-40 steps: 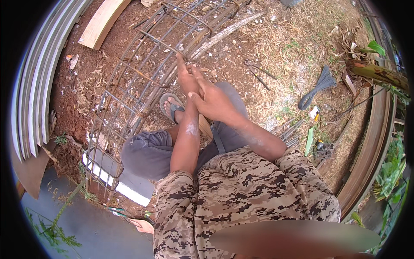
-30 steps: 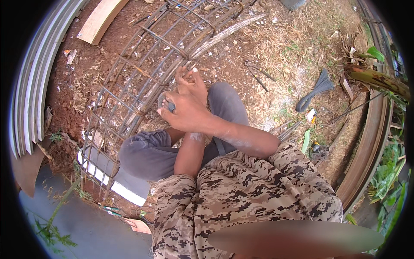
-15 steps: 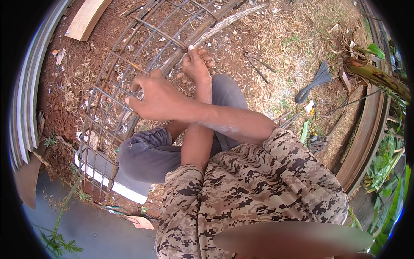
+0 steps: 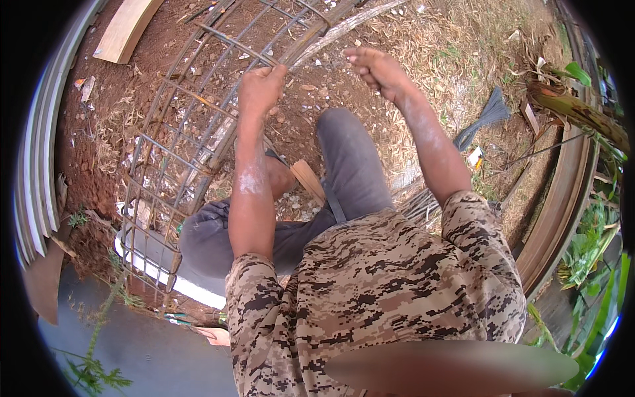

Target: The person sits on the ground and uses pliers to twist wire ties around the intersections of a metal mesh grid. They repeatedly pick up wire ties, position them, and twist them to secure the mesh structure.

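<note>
Rust-brown steel bars form the cage [image 4: 200,100], which, in the head view, runs over the soil from the top of the picture down to your left, its near end beside your knee. Your left hand [image 4: 260,90] is at the cage's right edge, by a cross bar, with its fingers folded into a narrow fist; whether it grips the bar or something thin, you cannot tell from here. Your right hand [image 4: 380,73] hangs clear of the cage, well apart from the left, its fingers partly curled; you cannot tell if anything is pinched in it. Your two forearms are uncrossed, with pale dust on both.

Just beyond the gap between your hands, a pale stick [image 4: 347,26] lies along the cage's right side. To the right of your right forearm is a grey wire bundle [image 4: 485,120] on the ground; several rods [image 4: 423,206] lie near your right hip. Between your legs sits a wooden piece [image 4: 306,180], next to a dark strap [image 4: 333,202]. Under the cage's near end is a white-edged slab [image 4: 206,293]. Farther left are a plank [image 4: 127,32] and a stack of long sheets [image 4: 38,178].
</note>
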Motion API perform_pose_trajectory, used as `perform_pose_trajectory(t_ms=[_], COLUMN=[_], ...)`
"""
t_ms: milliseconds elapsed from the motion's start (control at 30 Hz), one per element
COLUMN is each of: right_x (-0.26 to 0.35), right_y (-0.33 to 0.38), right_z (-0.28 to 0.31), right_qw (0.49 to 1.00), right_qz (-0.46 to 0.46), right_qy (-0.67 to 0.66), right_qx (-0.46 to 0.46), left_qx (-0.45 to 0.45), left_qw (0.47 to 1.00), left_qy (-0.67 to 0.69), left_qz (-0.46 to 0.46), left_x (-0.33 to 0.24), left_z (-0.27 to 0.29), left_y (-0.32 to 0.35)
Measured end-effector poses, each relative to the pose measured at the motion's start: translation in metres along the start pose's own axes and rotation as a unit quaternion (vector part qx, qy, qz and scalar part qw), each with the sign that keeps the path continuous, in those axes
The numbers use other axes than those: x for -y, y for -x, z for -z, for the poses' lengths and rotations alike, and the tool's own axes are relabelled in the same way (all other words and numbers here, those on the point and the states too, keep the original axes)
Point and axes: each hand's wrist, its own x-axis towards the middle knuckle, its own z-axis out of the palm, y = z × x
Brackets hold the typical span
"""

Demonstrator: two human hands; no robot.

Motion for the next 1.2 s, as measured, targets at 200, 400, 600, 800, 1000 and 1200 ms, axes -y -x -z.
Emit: perform_pose_trajectory(t_ms=[200,400,600,800,1000,1200], right_x=[-0.157,-0.223,-0.296,-0.243,-0.142,-0.027], right_y=[0.021,-0.080,-0.092,-0.086,-0.008,0.022], right_z=[-0.108,0.082,0.156,0.159,0.103,0.031], right_qw=[0.915,0.800,0.763,0.774,0.992,0.973], right_qz=[-0.041,0.133,-0.068,-0.086,-0.070,-0.056], right_qy=[-0.326,0.439,0.603,0.618,0.106,-0.010], right_qx=[0.234,-0.388,-0.221,-0.107,0.014,0.223], left_qx=[0.005,-0.044,-0.171,0.015,0.042,-0.303], left_qw=[0.962,0.996,0.977,0.995,0.992,0.935], left_qy=[-0.251,0.045,-0.115,0.093,0.107,0.178], left_qz=[-0.109,0.069,-0.054,-0.014,0.055,-0.042], left_x=[-0.030,0.004,0.028,0.028,0.029,0.022], left_z=[0.000,0.025,0.016,0.013,0.011,-0.035], left_y=[-0.002,0.041,0.014,-0.011,-0.017,0.034])
